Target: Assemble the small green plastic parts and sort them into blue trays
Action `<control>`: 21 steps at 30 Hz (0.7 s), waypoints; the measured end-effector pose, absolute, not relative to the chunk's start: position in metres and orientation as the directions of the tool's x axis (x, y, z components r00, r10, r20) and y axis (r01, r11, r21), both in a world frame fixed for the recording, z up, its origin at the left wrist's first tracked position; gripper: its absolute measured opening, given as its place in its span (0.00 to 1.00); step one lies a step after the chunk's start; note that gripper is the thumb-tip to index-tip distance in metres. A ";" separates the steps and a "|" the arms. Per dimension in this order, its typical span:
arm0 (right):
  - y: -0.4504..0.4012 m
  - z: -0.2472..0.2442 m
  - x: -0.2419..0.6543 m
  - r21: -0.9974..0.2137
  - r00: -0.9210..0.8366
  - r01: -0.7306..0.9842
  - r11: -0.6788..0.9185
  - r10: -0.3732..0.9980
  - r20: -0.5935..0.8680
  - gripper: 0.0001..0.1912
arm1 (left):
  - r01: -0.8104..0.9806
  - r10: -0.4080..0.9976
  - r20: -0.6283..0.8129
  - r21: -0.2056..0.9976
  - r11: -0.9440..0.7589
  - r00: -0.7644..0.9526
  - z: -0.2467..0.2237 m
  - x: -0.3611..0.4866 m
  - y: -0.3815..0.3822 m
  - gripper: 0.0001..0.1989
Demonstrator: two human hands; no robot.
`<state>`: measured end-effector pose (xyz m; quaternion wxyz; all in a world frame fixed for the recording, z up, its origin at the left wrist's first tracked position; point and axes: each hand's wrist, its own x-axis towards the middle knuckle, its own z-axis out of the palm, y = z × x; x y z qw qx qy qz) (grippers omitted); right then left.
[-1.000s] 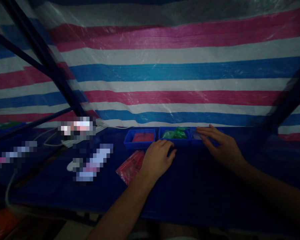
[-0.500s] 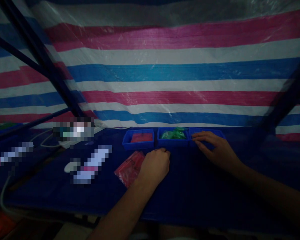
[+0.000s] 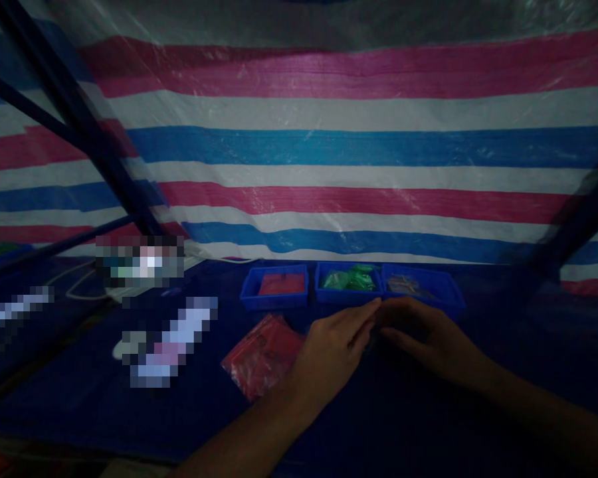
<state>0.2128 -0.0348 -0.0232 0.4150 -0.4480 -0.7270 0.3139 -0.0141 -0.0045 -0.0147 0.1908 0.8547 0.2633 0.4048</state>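
Observation:
My left hand (image 3: 333, 355) is over the table to the right of red plastic bags (image 3: 262, 355), its fingers pressed together and pointing right. My right hand (image 3: 426, 338) meets it at the fingertips, thumb and fingers curved toward each other. Anything between the hands is too dark and small to make out. Just beyond them stand a blue tray with green plastic packets (image 3: 351, 277) and another blue tray (image 3: 446, 292) with small thin pieces (image 3: 402, 285). Farther left, a blue tray (image 3: 274, 304) contains a flat red stack (image 3: 282, 284).
A white oval object (image 3: 127, 345) and a blurred-out long item (image 3: 177, 342) lie at the left of the blue table (image 3: 80, 385). Behind them are a blurred device (image 3: 139, 262) and cables. A striped sheet (image 3: 329, 146) hangs behind, with blue metal bars (image 3: 99, 153) at the sides.
My right hand has come back out of the right tray, toward me. My left hand has moved right to meet it. The view has shifted slightly.

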 end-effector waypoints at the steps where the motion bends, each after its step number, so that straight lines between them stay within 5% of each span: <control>1: -0.035 -0.025 0.210 -0.882 -0.237 0.316 0.349 0.929 0.283 0.17 | 0.266 0.614 0.605 0.567 -0.779 0.507 -0.014 -0.014 -0.004 0.19; 7: -0.028 -0.031 0.198 -0.980 -0.168 0.150 0.132 0.980 0.106 0.14 | 0.212 0.616 0.621 0.600 -0.772 0.484 -0.010 -0.019 0.002 0.13; 14: -0.023 -0.028 0.195 -0.994 -0.231 0.042 0.100 0.969 0.087 0.11 | 0.217 0.618 0.636 0.594 -0.774 0.462 -0.010 -0.018 0.008 0.07; 21: -0.024 -0.027 0.198 -0.980 -0.101 0.129 0.152 0.985 0.140 0.11 | 0.250 0.461 0.714 0.389 -0.887 0.527 -0.003 -0.017 0.007 0.06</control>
